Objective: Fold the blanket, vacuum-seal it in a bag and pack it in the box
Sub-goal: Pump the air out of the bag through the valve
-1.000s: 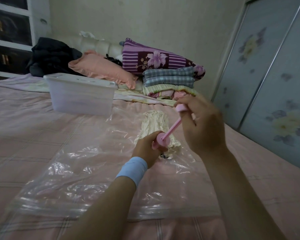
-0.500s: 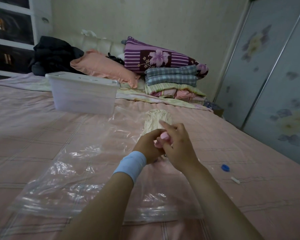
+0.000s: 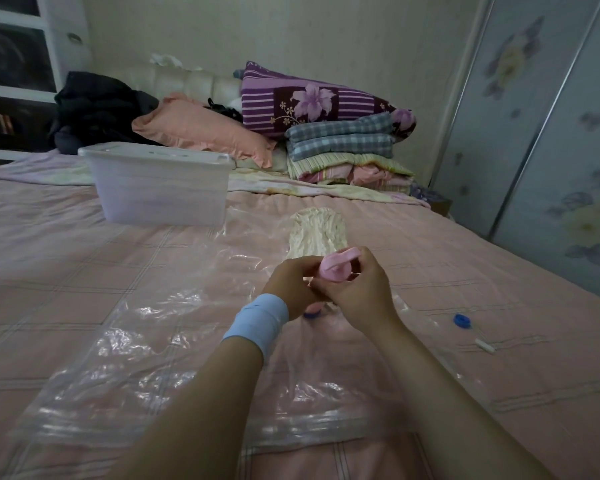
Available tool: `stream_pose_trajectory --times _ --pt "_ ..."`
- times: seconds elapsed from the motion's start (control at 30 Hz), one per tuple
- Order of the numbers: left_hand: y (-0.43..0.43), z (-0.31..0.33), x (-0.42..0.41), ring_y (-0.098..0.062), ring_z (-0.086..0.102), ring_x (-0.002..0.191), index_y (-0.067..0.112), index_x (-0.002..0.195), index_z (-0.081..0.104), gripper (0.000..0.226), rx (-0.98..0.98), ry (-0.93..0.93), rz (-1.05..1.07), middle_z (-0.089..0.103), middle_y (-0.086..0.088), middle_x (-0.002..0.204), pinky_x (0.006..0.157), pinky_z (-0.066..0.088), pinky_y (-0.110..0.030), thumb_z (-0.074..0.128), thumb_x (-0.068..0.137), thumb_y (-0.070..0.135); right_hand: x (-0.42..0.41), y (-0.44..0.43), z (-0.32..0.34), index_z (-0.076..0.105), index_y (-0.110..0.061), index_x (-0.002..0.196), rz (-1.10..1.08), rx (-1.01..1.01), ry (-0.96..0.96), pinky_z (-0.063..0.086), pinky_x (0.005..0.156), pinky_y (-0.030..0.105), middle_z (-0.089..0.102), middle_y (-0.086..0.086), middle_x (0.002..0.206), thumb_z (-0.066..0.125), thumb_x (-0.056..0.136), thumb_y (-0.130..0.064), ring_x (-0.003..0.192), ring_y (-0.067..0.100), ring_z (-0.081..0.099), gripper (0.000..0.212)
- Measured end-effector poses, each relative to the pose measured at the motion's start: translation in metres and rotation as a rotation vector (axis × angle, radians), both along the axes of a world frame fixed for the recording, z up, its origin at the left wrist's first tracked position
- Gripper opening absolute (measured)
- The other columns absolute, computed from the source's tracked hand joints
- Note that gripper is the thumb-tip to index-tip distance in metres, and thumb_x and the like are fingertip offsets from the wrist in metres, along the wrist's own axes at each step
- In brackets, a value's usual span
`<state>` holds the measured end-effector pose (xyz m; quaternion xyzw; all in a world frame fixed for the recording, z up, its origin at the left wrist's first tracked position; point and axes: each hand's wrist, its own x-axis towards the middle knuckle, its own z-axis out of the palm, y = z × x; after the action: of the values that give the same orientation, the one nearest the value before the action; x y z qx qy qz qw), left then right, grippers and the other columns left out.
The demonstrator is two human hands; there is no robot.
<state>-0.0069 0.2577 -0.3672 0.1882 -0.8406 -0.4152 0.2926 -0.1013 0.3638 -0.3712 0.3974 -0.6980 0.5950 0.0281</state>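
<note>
A clear vacuum bag [image 3: 160, 344] lies flat on the pink bed, with a compressed cream blanket [image 3: 317, 232] inside its far end. A pink hand pump [image 3: 336, 268] stands over the bag's valve. My left hand [image 3: 291, 285], with a light blue wristband, grips the pump's body. My right hand [image 3: 357, 289] grips the pump from the right, its handle pushed down close to the body. The white plastic box [image 3: 160, 183], lid on, stands further back on the left.
A blue valve cap [image 3: 462, 321] and a small white clip [image 3: 485, 345] lie on the bed at the right. Pillows and folded blankets [image 3: 340, 147] are stacked at the headboard. Dark clothes [image 3: 97, 109] lie at the back left. Wardrobe doors [image 3: 551, 133] line the right side.
My right hand pushed the pump handle down from its raised, extended position to the pump body. My left hand stayed on the pump.
</note>
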Motion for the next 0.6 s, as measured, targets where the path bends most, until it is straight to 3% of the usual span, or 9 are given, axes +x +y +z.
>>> stream_pose_trajectory --times 0.1,0.23,0.37,0.47,0.6 --pt "0.001 -0.004 -0.002 -0.003 0.062 0.08 0.03 0.083 0.059 0.036 0.04 0.086 0.068 0.067 0.015 0.084 0.069 0.047 -0.012 0.083 0.061 0.017 -0.003 0.003 0.005 0.069 -0.04 0.094 0.075 0.042 0.013 0.059 0.086 0.039 0.073 -0.018 0.096 0.092 0.064 -0.016 0.094 0.005 0.069 0.046" --pt "0.0 -0.007 -0.006 -0.009 0.062 0.089 0.025 0.095 0.054 0.04 0.049 0.064 0.045 0.065 0.009 0.097 0.071 0.05 -0.021 0.08 0.064 0.019 -0.004 0.006 0.006 0.066 -0.043 0.099 0.117 0.039 0.021 0.06 0.086 0.035 0.074 -0.015 0.1 0.089 0.071 -0.013 0.095 0.005 0.069 0.047" --pt "-0.005 -0.014 -0.006 -0.012 0.063 0.094 0.035 0.115 0.063 0.047 -0.006 -0.038 -0.079 0.068 0.012 0.1 0.078 0.051 -0.022 0.072 0.074 0.015 -0.007 0.004 0.005 0.06 -0.027 0.107 0.07 0.071 -0.08 0.059 0.084 0.037 0.069 -0.01 0.105 0.1 0.053 -0.024 0.097 0.008 0.067 0.067" --pt "-0.004 -0.014 -0.006 -0.012 0.063 0.089 0.031 0.106 0.066 0.037 0.012 -0.026 -0.012 0.069 0.013 0.093 0.072 0.046 -0.018 0.076 0.072 0.018 -0.009 0.005 0.006 0.064 -0.026 0.107 0.09 0.074 -0.078 0.06 0.086 0.039 0.072 -0.011 0.102 0.1 0.056 -0.02 0.095 0.004 0.068 0.062" --pt "-0.003 -0.01 -0.007 -0.009 0.059 0.081 0.023 0.102 0.055 0.043 0.059 -0.021 0.039 0.062 0.009 0.094 0.055 0.042 -0.01 0.081 0.068 0.023 -0.009 0.004 0.005 0.064 -0.026 0.117 0.13 0.072 -0.039 0.057 0.091 0.049 0.073 -0.009 0.106 0.091 0.068 -0.01 0.101 0.011 0.07 0.058"
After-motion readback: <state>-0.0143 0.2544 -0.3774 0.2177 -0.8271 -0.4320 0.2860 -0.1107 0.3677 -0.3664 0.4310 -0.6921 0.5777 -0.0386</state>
